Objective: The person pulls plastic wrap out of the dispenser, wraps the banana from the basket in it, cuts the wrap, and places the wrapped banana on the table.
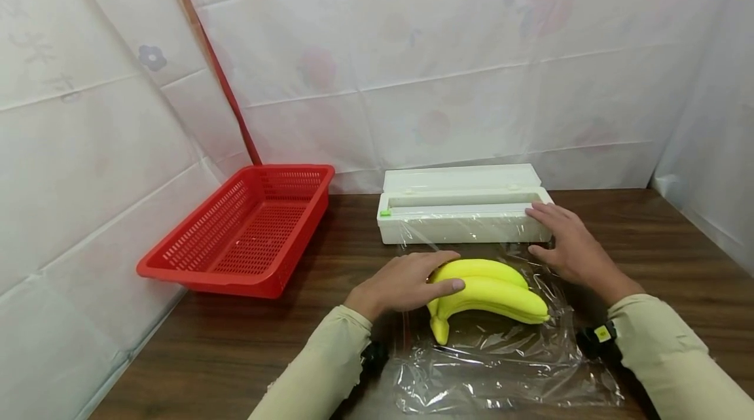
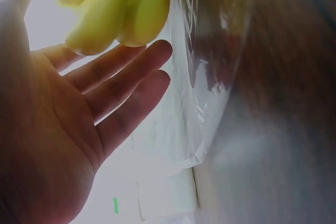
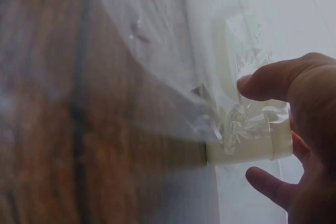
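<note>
A bunch of yellow bananas [image 1: 491, 296] lies on a sheet of clear plastic wrap [image 1: 501, 367]. Over the bunch's left end reaches my left hand [image 1: 406, 281], its fingers extended and spread. In the left wrist view the fingers of that hand [image 2: 68, 114] overlap the banana ends [image 2: 100, 24]. Behind the bananas stands a white plastic-wrap dispenser box [image 1: 462, 230], lid raised, with wrap hanging down its front. My right hand [image 1: 571, 246] is at the right end of this box, fingertips right at its front edge. In the right wrist view its thumb and fingers stand apart beside the box [image 3: 244, 153].
A red perforated plastic basket [image 1: 297, 237] sits at the back left of the dark wooden table [image 1: 235, 354]. A small green slider [image 1: 385, 213] is on the box's left front edge. White patterned sheeting [image 1: 436, 67] hangs behind and at both sides.
</note>
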Available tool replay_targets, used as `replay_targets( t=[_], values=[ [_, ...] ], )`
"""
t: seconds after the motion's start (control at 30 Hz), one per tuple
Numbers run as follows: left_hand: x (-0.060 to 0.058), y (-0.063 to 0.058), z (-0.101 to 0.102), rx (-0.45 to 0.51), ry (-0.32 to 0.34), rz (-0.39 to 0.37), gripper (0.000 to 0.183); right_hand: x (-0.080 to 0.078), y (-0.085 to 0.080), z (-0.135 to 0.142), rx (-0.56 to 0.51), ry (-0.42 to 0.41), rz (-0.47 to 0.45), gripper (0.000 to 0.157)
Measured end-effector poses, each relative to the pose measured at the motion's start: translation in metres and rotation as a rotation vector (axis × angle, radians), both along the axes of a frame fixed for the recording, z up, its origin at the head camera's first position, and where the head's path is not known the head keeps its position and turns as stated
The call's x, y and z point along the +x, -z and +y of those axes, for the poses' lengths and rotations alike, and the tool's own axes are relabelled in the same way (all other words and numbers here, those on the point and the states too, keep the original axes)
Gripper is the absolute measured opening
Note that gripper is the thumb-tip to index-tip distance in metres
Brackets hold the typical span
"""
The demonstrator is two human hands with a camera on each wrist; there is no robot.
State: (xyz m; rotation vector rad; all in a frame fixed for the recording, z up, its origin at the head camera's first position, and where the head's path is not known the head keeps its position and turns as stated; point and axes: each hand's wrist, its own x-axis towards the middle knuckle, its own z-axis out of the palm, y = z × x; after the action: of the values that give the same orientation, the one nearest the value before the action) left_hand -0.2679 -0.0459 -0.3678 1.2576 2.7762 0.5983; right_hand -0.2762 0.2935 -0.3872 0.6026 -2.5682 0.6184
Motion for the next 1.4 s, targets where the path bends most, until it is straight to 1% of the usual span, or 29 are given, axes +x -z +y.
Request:
replay_targets(
  t=[0.13, 0.27, 0.37, 0.5, 0.6, 0.77, 0.93, 1.1, 1.2, 1.27, 1.33, 1.4],
  values=[
    [-0.001, 0.001, -0.001, 0.008, 0.004, 0.012, 0.063, 0.0, 0.0, 0.0, 0.009, -0.004, 0.011, 0.075],
    [-0.006, 0.001, -0.003, 0.033, 0.012, 0.084, 0.052, 0.001, 0.001, 0.0, 0.025, 0.001, 0.016, 0.075],
    [-0.012, 0.001, -0.007, 0.075, -0.023, 0.132, 0.047, 0.002, 0.001, -0.001, 0.033, 0.007, 0.012, 0.075],
    [-0.02, 0.002, -0.016, 0.124, -0.122, 0.148, 0.045, 0.004, 0.002, -0.002, 0.033, 0.015, 0.004, 0.075],
    [-0.024, 0.001, -0.023, 0.138, -0.199, 0.161, 0.043, 0.005, 0.002, -0.003, 0.033, 0.021, 0.002, 0.075],
    [-0.031, 0.001, -0.031, 0.16, -0.341, 0.193, 0.033, 0.005, 0.002, -0.004, 0.031, 0.022, -0.016, 0.074],
    [-0.035, -0.001, -0.036, 0.176, -0.511, 0.207, 0.019, 0.006, -0.001, -0.005, 0.032, 0.028, -0.03, 0.075],
    [-0.042, 0.0, -0.038, 0.21, -0.635, 0.236, 0.016, 0.005, 0.0, -0.004, 0.032, 0.023, -0.021, 0.075],
    [-0.046, 0.001, -0.038, 0.252, -0.708, 0.259, 0.018, 0.004, 0.002, -0.004, 0.028, 0.014, -0.008, 0.075],
    [-0.05, 0.002, -0.038, 0.283, -0.746, 0.27, 0.025, 0.003, 0.003, -0.004, 0.028, 0.009, 0.0, 0.075],
    [-0.053, 0.001, -0.037, 0.306, -0.77, 0.271, 0.034, 0.002, 0.004, -0.004, 0.026, 0.007, 0.003, 0.075],
    [-0.056, 0.001, -0.035, 0.316, -0.779, 0.264, 0.042, 0.003, 0.004, -0.004, 0.026, 0.007, 0.006, 0.074]
  ],
)
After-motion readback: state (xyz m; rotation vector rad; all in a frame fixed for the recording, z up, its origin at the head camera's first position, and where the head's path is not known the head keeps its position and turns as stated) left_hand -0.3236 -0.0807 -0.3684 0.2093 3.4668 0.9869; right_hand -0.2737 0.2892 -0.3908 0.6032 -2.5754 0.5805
